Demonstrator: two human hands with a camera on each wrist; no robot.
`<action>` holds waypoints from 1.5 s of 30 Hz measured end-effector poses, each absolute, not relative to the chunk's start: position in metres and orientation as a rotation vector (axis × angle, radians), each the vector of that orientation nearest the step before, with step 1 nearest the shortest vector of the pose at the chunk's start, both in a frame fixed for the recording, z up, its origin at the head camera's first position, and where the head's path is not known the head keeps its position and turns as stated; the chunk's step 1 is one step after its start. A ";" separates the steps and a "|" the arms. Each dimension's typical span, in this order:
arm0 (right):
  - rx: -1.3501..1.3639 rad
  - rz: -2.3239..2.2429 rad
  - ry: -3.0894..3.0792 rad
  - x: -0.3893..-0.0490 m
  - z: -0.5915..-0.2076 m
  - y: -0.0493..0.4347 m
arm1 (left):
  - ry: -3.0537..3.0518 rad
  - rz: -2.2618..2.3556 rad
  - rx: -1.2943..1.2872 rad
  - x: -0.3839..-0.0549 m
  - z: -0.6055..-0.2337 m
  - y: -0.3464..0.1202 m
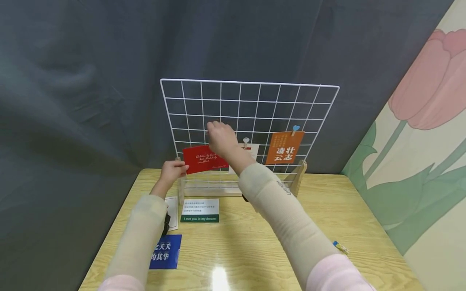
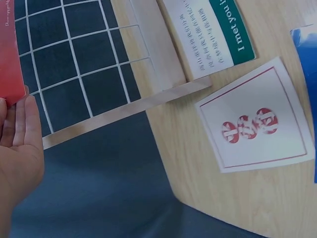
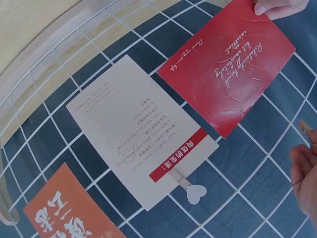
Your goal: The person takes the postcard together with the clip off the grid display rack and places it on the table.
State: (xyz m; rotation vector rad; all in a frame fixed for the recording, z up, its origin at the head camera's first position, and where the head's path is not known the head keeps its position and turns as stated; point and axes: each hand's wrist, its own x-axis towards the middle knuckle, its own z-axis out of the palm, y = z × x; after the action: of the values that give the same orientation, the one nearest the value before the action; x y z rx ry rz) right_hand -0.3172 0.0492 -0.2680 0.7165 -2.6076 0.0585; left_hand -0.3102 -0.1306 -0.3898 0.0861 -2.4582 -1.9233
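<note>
My left hand [image 1: 172,171] pinches a red card [image 1: 204,159] with white script by its lower left corner, thumb in front and fingers behind. The card lies against the white wire grid [image 1: 230,83], left of a white card [image 3: 138,129] held there by a clip with a white heart [image 3: 196,194]. Just above the red card, my right hand [image 1: 221,139] is at the wires, its fingers curled round a small wooden clip [image 3: 305,129]. Most of that clip is hidden by the fingers. The head view shows the right hand overlapping the red card's upper edge.
An orange card [image 1: 284,148] hangs at the grid's right under a blue heart clip [image 1: 296,128]. On the table lie a green-and-white card [image 1: 200,210], a red-bordered white card [image 2: 255,124] and a blue card [image 1: 169,252]. Farther right lies a small blue-and-yellow item [image 1: 341,247].
</note>
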 end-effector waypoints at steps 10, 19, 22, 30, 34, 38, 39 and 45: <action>0.755 0.077 -2.589 -0.310 -0.284 0.056 | -2.460 -1.959 0.141 -0.308 -0.418 -0.131; 0.810 0.134 -2.565 -0.305 -0.306 0.070 | -2.463 -2.019 0.189 -0.302 -0.432 -0.132; 0.810 0.156 -2.548 -0.302 -0.315 0.074 | -2.424 -2.058 0.189 -0.301 -0.435 -0.132; 0.822 0.195 -2.502 -0.298 -0.341 0.084 | -2.436 -2.103 0.196 -0.294 -0.445 -0.128; 0.813 0.224 -2.514 -0.296 -0.350 0.089 | -2.445 -2.118 0.219 -0.291 -0.455 -0.126; 0.807 0.250 -2.507 -0.294 -0.360 0.094 | -2.449 -2.132 0.253 -0.289 -0.465 -0.125; 0.805 0.257 -2.505 -0.293 -0.362 0.095 | -2.454 -2.132 0.257 -0.288 -0.468 -0.125; 0.785 0.297 -2.514 -0.290 -0.376 0.103 | -2.482 -2.149 0.303 -0.283 -0.481 -0.125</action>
State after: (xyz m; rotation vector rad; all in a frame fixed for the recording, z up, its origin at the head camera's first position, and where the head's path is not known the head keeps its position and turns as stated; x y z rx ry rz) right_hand -0.2902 0.1029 -0.3760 0.7849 -2.5139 0.2967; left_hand -0.2830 -0.1251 -0.4809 0.3031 -2.4823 -2.1490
